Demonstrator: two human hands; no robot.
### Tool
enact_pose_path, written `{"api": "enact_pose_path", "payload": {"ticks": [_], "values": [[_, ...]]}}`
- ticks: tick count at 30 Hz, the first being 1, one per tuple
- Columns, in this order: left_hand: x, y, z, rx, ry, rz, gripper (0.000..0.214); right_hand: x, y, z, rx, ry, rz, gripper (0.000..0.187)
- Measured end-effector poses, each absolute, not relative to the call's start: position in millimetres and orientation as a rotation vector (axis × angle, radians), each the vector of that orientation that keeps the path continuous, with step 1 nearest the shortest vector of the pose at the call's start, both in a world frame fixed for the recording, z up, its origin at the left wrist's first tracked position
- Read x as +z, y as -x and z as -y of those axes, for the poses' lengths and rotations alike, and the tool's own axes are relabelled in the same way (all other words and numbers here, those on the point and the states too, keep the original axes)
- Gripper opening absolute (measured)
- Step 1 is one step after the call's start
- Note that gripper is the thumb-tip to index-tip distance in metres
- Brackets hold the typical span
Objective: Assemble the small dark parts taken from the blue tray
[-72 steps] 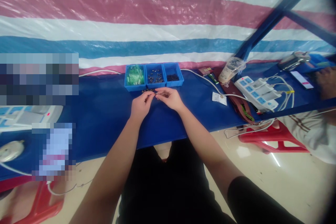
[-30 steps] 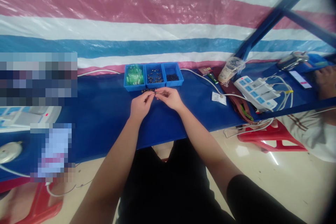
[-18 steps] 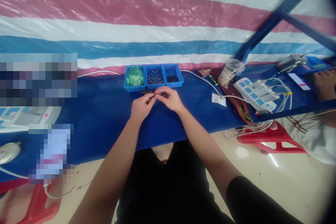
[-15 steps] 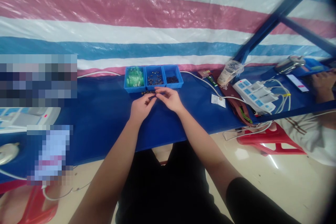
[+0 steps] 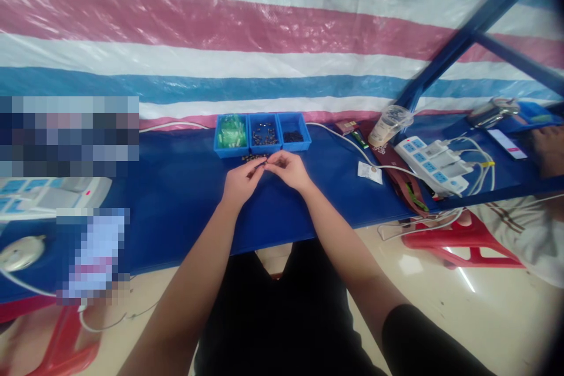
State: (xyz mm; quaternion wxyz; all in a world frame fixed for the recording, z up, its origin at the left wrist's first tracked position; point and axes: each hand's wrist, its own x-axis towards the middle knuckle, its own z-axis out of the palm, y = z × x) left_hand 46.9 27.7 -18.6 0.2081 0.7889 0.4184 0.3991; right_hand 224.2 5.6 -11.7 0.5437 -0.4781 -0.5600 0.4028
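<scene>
My left hand (image 5: 240, 181) and my right hand (image 5: 288, 169) meet fingertip to fingertip over the blue table (image 5: 176, 188), both pinching a small dark part (image 5: 261, 164) between them. Just beyond my fingers lies a little heap of dark parts (image 5: 251, 157). Behind that stand three small blue bins: one with green pieces (image 5: 231, 134), one with dark metal bits (image 5: 264, 133), one with black bits (image 5: 293, 131).
To the right lie a white packet (image 5: 369, 171), a plastic cup (image 5: 388, 126), a white power strip (image 5: 432, 161) with plugs and cables, and a phone (image 5: 511, 143). Another person's hand (image 5: 549, 150) rests at the far right. Red stools (image 5: 462, 241) stand on the floor.
My hands keep the same pinching pose at the same spot; only the view has shifted slightly.
</scene>
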Motion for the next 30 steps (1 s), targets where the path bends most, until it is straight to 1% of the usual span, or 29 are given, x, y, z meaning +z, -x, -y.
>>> {"api": "enact_pose_path", "payload": {"ticks": [8,16,26,30], "values": [[-19.0,-47.3,-27.9,1.164,-2.168,-1.209,0.030,-10.1,-225.0,-4.4,0.966,1.115,1.317,0.030],[-21.7,-46.8,-30.5,1.186,-2.140,-1.236,0.031,-15.1,-223.6,-8.4,1.070,1.075,1.213,0.038],[-17.4,-48.3,-28.2,1.160,-2.131,-1.254,0.030,-8.4,-223.3,-5.9,0.983,1.180,1.246,0.026],[-14.1,-47.1,-26.7,1.142,-2.157,-1.271,0.031,-5.6,-224.0,-4.8,1.064,1.204,1.232,0.025]]}}
